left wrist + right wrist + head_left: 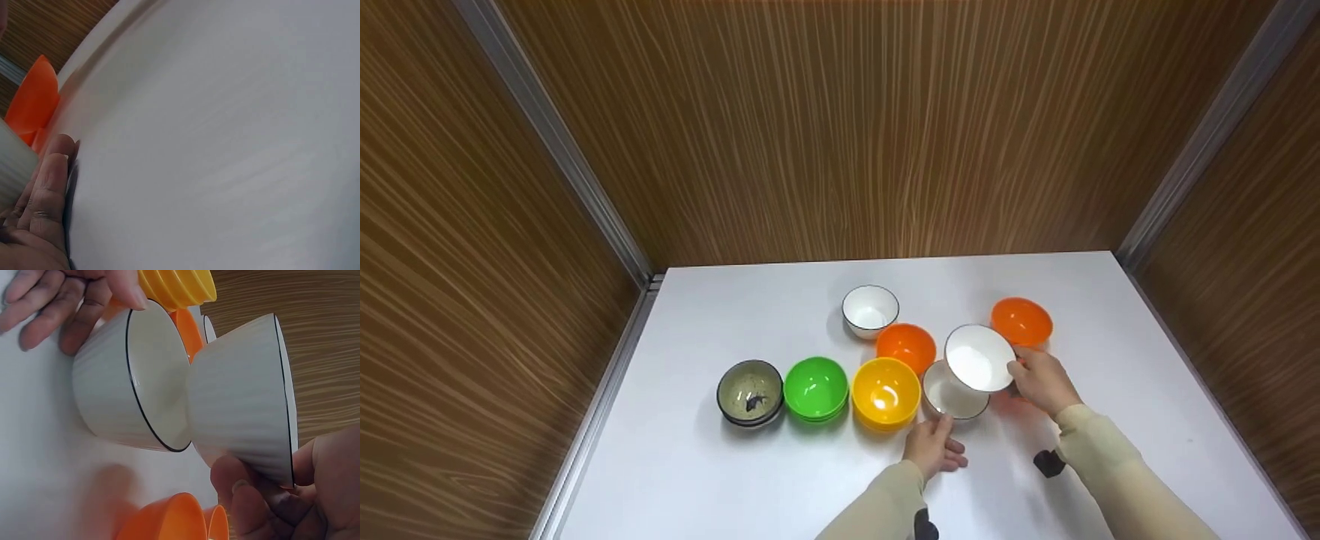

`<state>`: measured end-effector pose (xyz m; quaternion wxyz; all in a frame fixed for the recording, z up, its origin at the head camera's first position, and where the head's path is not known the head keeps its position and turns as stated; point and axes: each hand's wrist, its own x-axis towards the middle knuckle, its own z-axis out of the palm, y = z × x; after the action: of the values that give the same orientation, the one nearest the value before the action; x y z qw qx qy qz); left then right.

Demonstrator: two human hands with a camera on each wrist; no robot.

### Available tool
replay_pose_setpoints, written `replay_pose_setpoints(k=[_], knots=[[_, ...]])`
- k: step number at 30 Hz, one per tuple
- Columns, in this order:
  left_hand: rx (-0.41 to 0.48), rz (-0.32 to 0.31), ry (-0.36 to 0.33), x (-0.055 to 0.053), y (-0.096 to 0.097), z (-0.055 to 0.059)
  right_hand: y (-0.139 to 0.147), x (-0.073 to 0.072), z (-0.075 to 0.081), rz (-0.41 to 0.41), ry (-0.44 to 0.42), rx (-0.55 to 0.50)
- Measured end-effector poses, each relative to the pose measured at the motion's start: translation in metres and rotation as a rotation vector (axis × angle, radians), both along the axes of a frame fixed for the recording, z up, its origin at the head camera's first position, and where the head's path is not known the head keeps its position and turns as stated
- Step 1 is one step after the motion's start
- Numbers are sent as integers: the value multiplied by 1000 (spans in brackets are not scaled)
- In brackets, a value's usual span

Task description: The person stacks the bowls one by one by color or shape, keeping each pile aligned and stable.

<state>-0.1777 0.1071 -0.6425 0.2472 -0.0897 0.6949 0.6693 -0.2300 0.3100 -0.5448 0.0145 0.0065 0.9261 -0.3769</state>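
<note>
My right hand point(1044, 381) grips the rim of a white bowl point(979, 357) with a dark edge, thumb and fingers on either side of its wall. That bowl is raised and tilted, overlapping a second white bowl point(956, 397) that stands on the table. My left hand point(934, 448) is at the near side of the standing bowl, its thumb at the rim and its fingers extended along the outside, as the right wrist view shows. Close to the right hand are orange bowls point(169, 520), one partly hidden by that hand in the head view.
Left of the white bowls stand stacked yellow bowls point(886, 394), green bowls point(816, 388) and dark-rimmed grey bowls point(750, 393) in a row. Behind them are an orange bowl point(906, 347) and another white bowl point(870, 309). Wood-patterned panels point(840, 135) enclose the white table point(675, 465).
</note>
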Motion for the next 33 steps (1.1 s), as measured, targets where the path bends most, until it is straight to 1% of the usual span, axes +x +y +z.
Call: replay_pose_setpoints(k=[2, 5, 12, 15, 20, 24, 27, 33], knots=[[-1, -1, 3, 0, 0, -1, -1, 2, -1, 5, 17, 19], [5, -1, 6, -1, 0, -1, -2, 4, -3, 9, 15, 27], [15, 1, 7, -2, -1, -2, -7, 10, -8, 35, -30, -47], [21, 6, 3, -1, 0, -3, -8, 12, -10, 35, -45, -42], [40, 6, 6, -2, 1, -4, -12, 12, -15, 36, -49, -17], [50, 2, 3, -3, 1, -5, -16, 13, -20, 45, -77, -43], [53, -1, 3, -2, 1, -4, -19, 13, -23, 36, -102, -68], [57, -4, -1, -2, 0, -3, -22, 13, -30, 23, -114, -49]])
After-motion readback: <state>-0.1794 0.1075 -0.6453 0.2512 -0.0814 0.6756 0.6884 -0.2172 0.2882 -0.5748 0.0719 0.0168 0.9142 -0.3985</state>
